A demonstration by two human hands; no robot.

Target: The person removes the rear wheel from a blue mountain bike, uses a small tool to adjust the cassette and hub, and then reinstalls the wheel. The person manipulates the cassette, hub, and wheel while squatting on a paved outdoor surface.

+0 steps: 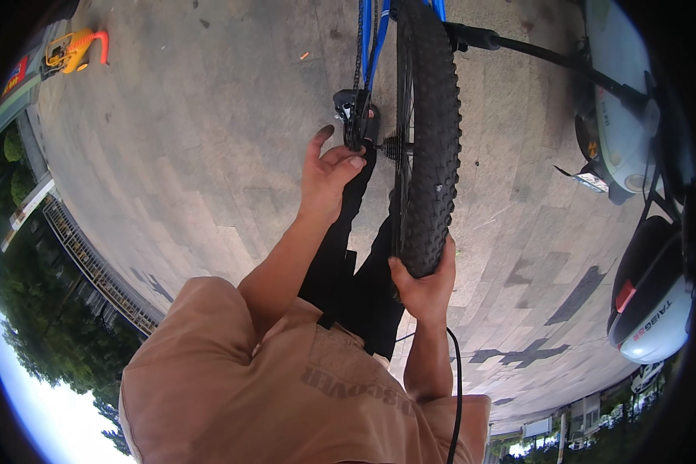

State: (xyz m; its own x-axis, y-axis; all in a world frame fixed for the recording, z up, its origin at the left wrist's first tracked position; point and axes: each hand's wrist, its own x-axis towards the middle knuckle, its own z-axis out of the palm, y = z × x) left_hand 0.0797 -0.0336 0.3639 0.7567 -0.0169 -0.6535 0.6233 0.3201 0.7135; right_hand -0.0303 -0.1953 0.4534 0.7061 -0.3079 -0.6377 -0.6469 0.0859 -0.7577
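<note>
A knobby black bicycle tyre (433, 155) on a wheel stands upright in front of me, and my right hand (427, 290) grips its near end, thumb on the left side and fingers on the right. A cassette (393, 147) shows at the wheel's hub. Left of the hub, the black rear derailleur (353, 127) hangs from the blue frame (375, 54), with the chain (359, 58) running up from it. My left hand (329, 176) pinches the derailleur's lower end, one finger raised away from it. Whether the axle is seated in the frame, I cannot tell.
A black bar (549, 58) extends right from the frame. Scooters with pale bodies (622, 100) stand on the right. A yellow machine with an orange hose (73, 50) is at the far left, on the paved ground (209, 139). A black cable (458, 371) hangs near my right forearm.
</note>
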